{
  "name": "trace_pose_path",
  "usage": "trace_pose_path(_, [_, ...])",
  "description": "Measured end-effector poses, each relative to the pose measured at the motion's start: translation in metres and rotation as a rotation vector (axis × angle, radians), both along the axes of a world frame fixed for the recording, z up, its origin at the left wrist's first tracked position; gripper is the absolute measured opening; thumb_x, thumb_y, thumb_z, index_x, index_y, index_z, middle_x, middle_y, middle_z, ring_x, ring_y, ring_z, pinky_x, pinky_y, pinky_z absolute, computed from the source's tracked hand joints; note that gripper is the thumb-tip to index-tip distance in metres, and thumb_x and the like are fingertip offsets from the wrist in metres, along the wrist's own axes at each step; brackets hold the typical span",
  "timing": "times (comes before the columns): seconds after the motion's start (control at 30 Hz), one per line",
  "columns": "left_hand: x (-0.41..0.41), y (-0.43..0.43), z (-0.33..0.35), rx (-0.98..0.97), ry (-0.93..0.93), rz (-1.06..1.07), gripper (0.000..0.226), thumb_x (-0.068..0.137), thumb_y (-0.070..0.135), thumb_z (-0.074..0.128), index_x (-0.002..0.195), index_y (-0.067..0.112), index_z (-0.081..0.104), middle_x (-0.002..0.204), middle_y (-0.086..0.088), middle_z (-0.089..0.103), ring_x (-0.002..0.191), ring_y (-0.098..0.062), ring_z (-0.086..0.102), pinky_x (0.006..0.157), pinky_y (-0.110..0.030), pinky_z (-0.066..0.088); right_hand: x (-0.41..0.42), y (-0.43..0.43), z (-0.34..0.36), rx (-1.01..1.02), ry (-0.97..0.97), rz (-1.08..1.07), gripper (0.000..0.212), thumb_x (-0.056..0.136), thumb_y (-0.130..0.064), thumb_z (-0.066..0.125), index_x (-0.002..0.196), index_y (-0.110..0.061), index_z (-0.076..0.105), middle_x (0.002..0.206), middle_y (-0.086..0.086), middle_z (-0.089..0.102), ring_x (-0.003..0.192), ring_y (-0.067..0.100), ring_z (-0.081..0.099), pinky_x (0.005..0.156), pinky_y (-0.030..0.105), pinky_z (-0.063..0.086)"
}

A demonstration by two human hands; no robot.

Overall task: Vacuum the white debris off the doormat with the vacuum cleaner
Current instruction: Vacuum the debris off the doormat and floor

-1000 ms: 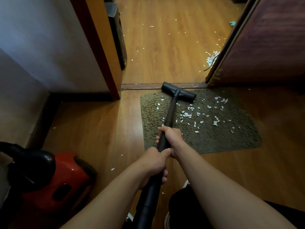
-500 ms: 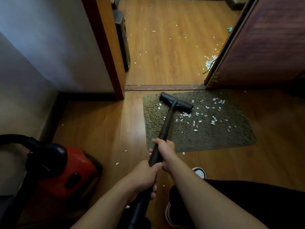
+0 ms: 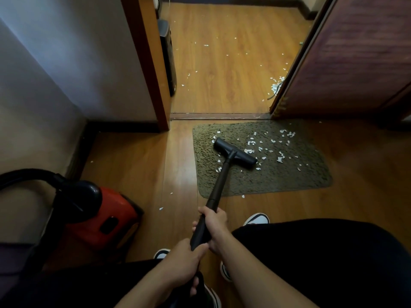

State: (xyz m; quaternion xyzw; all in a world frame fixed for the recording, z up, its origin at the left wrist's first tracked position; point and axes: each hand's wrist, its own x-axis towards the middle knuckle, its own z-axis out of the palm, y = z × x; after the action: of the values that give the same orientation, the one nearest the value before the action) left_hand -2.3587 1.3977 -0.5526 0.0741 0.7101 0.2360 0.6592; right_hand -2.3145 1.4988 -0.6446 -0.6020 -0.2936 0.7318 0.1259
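In the head view, both hands are gripping the black wand [image 3: 219, 183]. The right hand [image 3: 214, 227] is wrapping its fingers round the tube further forward, nearer the mat. The left hand [image 3: 184, 261] is curling round it just behind, closer to the body. The wand is running forward and slightly rightward from the hands. Its nozzle [image 3: 234, 153] is sitting on the left part of the doormat [image 3: 278, 183], with its long axis crosswise to the wand and skewed to the mat's edges. Most of the white debris [image 3: 280, 159] is lying to the right of and beyond the nozzle, with a few flecks beside the wand. The coming stroke is probably calling for a rightward swing, with the right hand guiding. The red vacuum cleaner [image 3: 106, 216] is standing on the wooden floor [image 3: 133, 165], left of the hands.
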Motion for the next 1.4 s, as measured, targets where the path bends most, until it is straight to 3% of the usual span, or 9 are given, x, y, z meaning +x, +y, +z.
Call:
trace_pose_path(0.17, [-0.001,0.005,-0.009,-0.005,-0.01,0.004,0.025,0.1,0.042,0.047,0.111,0.02,0.045,0.072,-0.006,0.058,0.048,-0.015,0.054,0.046,-0.026,0.047,0.001,0.007,-0.004,0.014,-0.001,-0.012,0.025,0.096,-0.008,0.065,0.118,-0.002,0.055,0.077,0.014,0.06,0.047,0.018,0.064,0.043,0.026,0.051])
trace_pose_path(0.37, [0.0,0.035,-0.017,0.071,0.043,0.001,0.023,0.101,0.04,0.046,0.108,0.018,0.048,0.07,-0.008,0.056,0.045,-0.017,0.051,0.046,-0.025,0.047,-0.004,0.039,-0.014,0.047,-0.024,-0.055,0.015,0.094,-0.004,0.066,0.103,-0.002,0.054,0.07,0.013,0.055,0.038,0.017,0.059,0.037,0.024,0.048])
trace_pose_path(0.53, [0.008,0.065,-0.022,0.083,0.026,-0.011,0.026,0.1,0.039,0.047,0.112,0.016,0.048,0.073,-0.007,0.052,0.045,-0.013,0.05,0.045,-0.026,0.047,0.007,0.068,-0.021,0.053,-0.051,-0.102,0.021,0.092,-0.007,0.069,0.104,-0.001,0.053,0.064,0.012,0.056,0.039,0.019,0.059,0.04,0.025,0.048])
trace_pose_path(0.8, [0.033,0.087,-0.024,0.12,-0.04,-0.037,0.02,0.101,0.035,0.047,0.108,0.016,0.048,0.071,-0.005,0.052,0.044,-0.012,0.049,0.044,-0.026,0.046,0.038,0.092,-0.024,0.066,-0.09,-0.147,0.016,0.092,-0.005,0.068,0.096,-0.002,0.053,0.072,0.013,0.053,0.04,0.018,0.057,0.039,0.025,0.047])
trace_pose_path(1.27, [0.019,0.003,-0.008,0.069,0.027,-0.033,0.027,0.101,0.039,0.047,0.111,0.014,0.047,0.065,-0.006,0.055,0.046,-0.017,0.051,0.047,-0.027,0.048,0.02,0.008,-0.002,0.003,-0.043,-0.056,0.012,0.094,-0.006,0.066,0.094,-0.005,0.054,0.051,0.007,0.057,0.043,0.021,0.06,0.043,0.028,0.05])
trace_pose_path(1.4, [0.025,-0.023,0.006,0.084,0.063,-0.041,0.025,0.102,0.034,0.045,0.114,0.011,0.046,0.068,-0.006,0.05,0.043,-0.013,0.048,0.041,-0.025,0.046,0.02,-0.022,0.005,-0.019,-0.044,-0.052,0.016,0.095,-0.007,0.065,0.107,-0.002,0.055,0.06,0.011,0.059,0.044,0.021,0.061,0.045,0.029,0.051])
